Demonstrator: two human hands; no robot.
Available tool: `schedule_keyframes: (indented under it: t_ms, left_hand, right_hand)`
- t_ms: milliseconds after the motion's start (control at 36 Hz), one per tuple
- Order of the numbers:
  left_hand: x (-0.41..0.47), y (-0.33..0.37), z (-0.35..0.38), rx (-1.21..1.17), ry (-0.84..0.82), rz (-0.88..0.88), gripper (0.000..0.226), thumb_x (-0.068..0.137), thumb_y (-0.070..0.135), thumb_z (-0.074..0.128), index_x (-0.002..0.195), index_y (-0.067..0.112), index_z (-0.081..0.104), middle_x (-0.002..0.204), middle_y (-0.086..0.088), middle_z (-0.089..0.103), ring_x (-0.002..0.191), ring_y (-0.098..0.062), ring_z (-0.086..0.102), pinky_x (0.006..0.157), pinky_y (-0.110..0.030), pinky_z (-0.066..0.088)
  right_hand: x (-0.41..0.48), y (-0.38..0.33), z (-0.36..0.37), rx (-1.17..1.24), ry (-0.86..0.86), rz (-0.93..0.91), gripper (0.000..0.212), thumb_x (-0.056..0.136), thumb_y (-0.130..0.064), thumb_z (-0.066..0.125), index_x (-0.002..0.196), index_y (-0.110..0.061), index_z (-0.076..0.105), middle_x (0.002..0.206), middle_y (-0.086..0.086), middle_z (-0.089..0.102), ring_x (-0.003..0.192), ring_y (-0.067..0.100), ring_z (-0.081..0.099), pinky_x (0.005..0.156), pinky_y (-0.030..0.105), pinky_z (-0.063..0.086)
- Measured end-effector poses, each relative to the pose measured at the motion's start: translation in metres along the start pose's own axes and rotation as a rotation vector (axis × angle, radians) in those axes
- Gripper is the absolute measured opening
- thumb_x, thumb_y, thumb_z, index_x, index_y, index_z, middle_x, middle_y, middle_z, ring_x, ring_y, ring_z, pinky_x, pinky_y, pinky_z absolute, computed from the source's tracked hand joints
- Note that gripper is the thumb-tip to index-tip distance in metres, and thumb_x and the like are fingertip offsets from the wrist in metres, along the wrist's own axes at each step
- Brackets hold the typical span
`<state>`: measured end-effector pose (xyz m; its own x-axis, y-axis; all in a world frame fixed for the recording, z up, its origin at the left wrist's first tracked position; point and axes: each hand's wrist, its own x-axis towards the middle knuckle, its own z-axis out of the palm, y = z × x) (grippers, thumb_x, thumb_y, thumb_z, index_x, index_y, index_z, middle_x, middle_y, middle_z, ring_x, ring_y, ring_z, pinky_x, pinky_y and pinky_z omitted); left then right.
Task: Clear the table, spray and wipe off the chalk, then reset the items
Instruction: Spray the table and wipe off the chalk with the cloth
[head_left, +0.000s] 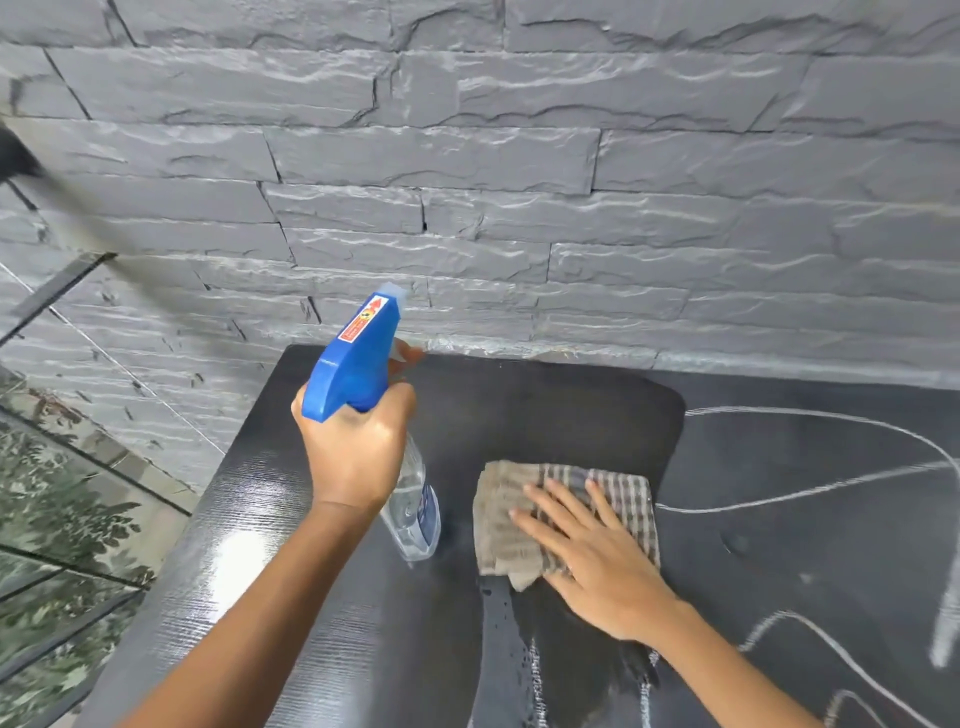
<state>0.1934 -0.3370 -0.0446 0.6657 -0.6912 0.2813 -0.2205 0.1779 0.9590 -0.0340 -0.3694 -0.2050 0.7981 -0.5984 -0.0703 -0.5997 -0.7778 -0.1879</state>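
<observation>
My left hand (358, 447) grips a clear spray bottle (415, 514) by its blue trigger head (358, 358), held above the left part of the black table (249, 545), nozzle pointing toward the wall. My right hand (582, 551) presses flat, fingers straight, on a folded checked cloth (524, 499) lying on the tabletop. A wet, darker patch (545, 415) spreads around and behind the cloth. White chalk lines (810, 488) cross the table to the right of the cloth, and more show near the bottom right.
A grey stone-textured wall (519, 182) rises directly behind the table. To the left, past the table's edge, a glass pane (62, 493) shows foliage below. Water streaks (524, 670) run down the surface in front of the cloth.
</observation>
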Motion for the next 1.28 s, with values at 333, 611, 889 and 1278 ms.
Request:
schedule_keyframes:
  t_ms: [333, 611, 889, 1278]
  left_hand:
    - [-0.001, 0.001, 0.003, -0.039, -0.005, -0.009, 0.025, 0.060, 0.004, 0.049, 0.069, 0.024, 0.062, 0.074, -0.006, 0.058, 0.071, -0.019, 0.051, 0.061, -0.026, 0.045]
    - [-0.001, -0.001, 0.002, 0.010, 0.041, -0.016, 0.025, 0.056, 0.009, 0.052, 0.067, -0.015, 0.051, 0.073, -0.007, 0.048, 0.069, -0.018, 0.044, 0.058, -0.026, 0.038]
    - [0.001, -0.004, -0.002, 0.003, -0.025, 0.029, 0.036, 0.061, 0.005, 0.051, 0.071, 0.036, 0.067, 0.072, 0.008, 0.063, 0.072, -0.018, 0.057, 0.069, -0.034, 0.053]
    - [0.000, -0.001, 0.001, 0.001, -0.021, -0.048, 0.024, 0.062, 0.008, 0.050, 0.078, -0.007, 0.059, 0.079, -0.005, 0.054, 0.075, -0.018, 0.047, 0.064, -0.027, 0.040]
  right_hand:
    - [0.153, 0.048, -0.029, 0.053, 0.002, 0.192, 0.059, 0.098, -0.034, 0.028, 0.151, -0.027, 0.001, 0.159, -0.007, 0.006, 0.146, 0.016, 0.001, 0.116, 0.044, -0.008]
    - [0.225, 0.002, -0.024, 0.063, 0.055, 0.001, 0.056, 0.098, -0.032, 0.034, 0.150, -0.022, 0.018, 0.158, -0.002, 0.017, 0.145, 0.020, 0.011, 0.116, 0.047, 0.002]
    - [0.119, 0.109, -0.029, 0.094, 0.114, 0.254, 0.059, 0.096, -0.027, 0.038, 0.149, -0.033, 0.013, 0.157, -0.013, 0.011, 0.145, 0.006, -0.001, 0.117, 0.036, -0.009]
    - [0.010, 0.015, -0.008, 0.015, -0.018, 0.089, 0.061, 0.091, -0.043, 0.030, 0.144, -0.050, -0.001, 0.155, -0.016, -0.012, 0.144, 0.014, -0.017, 0.111, 0.047, -0.023]
